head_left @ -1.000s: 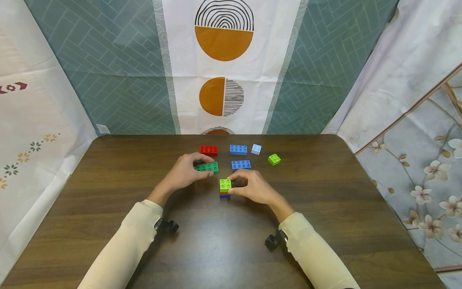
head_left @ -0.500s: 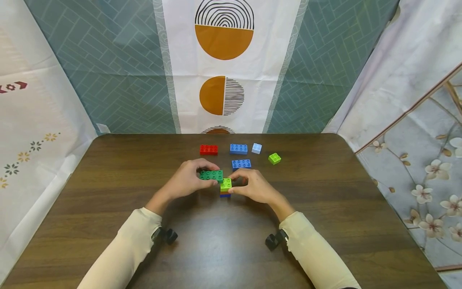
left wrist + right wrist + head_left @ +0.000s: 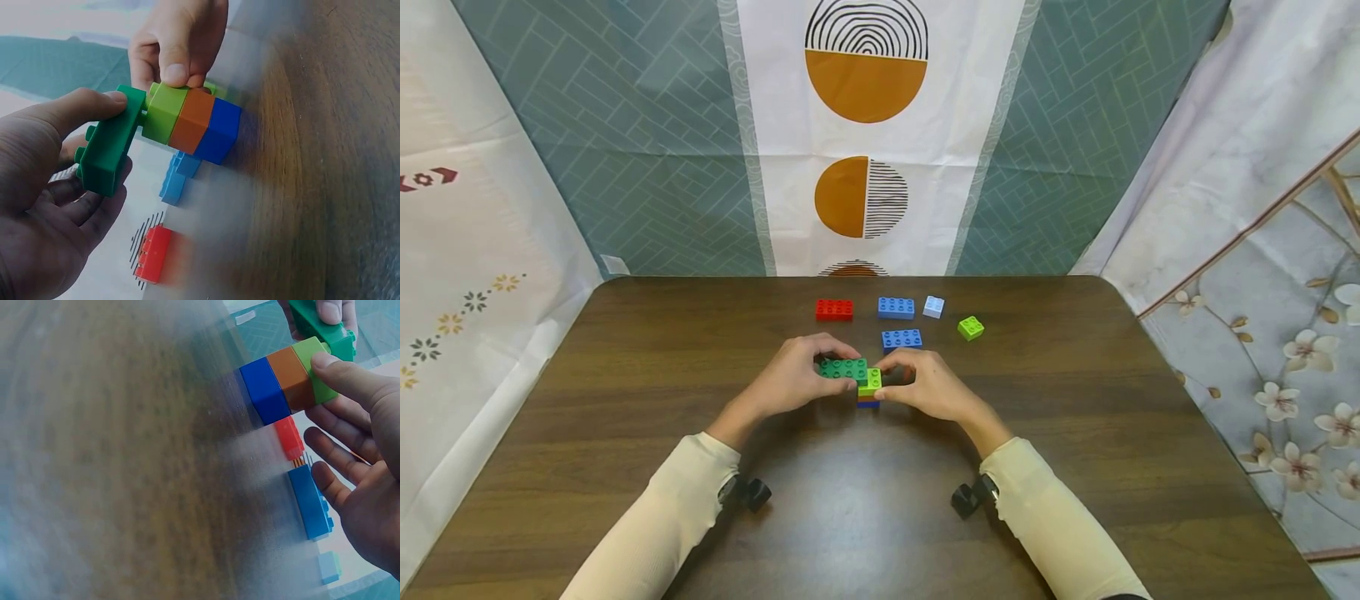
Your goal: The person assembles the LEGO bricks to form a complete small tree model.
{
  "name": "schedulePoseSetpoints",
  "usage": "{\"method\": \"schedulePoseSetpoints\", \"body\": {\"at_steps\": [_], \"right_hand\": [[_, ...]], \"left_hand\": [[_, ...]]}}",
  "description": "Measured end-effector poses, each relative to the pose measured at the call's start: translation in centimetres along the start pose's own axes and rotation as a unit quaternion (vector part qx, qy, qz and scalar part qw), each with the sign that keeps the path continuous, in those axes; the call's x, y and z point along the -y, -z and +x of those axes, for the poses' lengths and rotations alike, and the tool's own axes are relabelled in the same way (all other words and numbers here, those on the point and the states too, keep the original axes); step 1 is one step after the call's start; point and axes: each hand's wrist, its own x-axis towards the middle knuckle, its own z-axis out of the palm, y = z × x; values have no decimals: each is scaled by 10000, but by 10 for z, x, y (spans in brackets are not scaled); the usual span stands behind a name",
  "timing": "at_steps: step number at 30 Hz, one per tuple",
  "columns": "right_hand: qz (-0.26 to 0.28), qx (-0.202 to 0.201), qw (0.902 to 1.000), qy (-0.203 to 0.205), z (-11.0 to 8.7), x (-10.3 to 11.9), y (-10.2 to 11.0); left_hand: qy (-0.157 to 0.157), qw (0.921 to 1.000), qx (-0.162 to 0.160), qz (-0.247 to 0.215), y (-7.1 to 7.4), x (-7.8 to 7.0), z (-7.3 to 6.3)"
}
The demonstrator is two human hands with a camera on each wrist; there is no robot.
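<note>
My left hand [image 3: 796, 377] pinches a long green toy building brick [image 3: 111, 150] between thumb and fingers. The brick lies over the left part of a small stack and juts out to the left. Top of that stack is a lime brick [image 3: 165, 114], then an orange brick [image 3: 192, 120], then a dark blue brick [image 3: 219, 131] at the table. In the left wrist view lime studs show between the lime and green bricks, so they do not look fully pressed together. My right hand [image 3: 931, 388] pinches the lime brick from the right, thumb on its near side.
Behind the hands lie a red brick [image 3: 834, 310], two long blue bricks, one farther back [image 3: 896, 308] and one nearer [image 3: 902, 339], a pale blue square brick [image 3: 933, 307] and a loose lime brick [image 3: 971, 328]. All rest on the brown wooden table [image 3: 1075, 400].
My left hand has lifted the green brick from the table and brought it right and nearer, over the stack's left part. The right hand stays on the stack.
</note>
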Motion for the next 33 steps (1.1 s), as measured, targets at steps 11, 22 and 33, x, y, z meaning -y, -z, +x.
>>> {"method": "schedulePoseSetpoints", "body": {"at_steps": [11, 22, 33], "right_hand": [[-8, 20, 10000, -42, -1, 2, 1], [-30, 61, 10000, -40, -1, 0, 0], [23, 60, 10000, -9, -1, 0, 0]], "left_hand": [[-129, 9999, 26, 93, -2, -4, 0], [-128, 9998, -2, 164, -3, -4, 1], [-74, 9999, -106, 21, -5, -1, 1]]}}
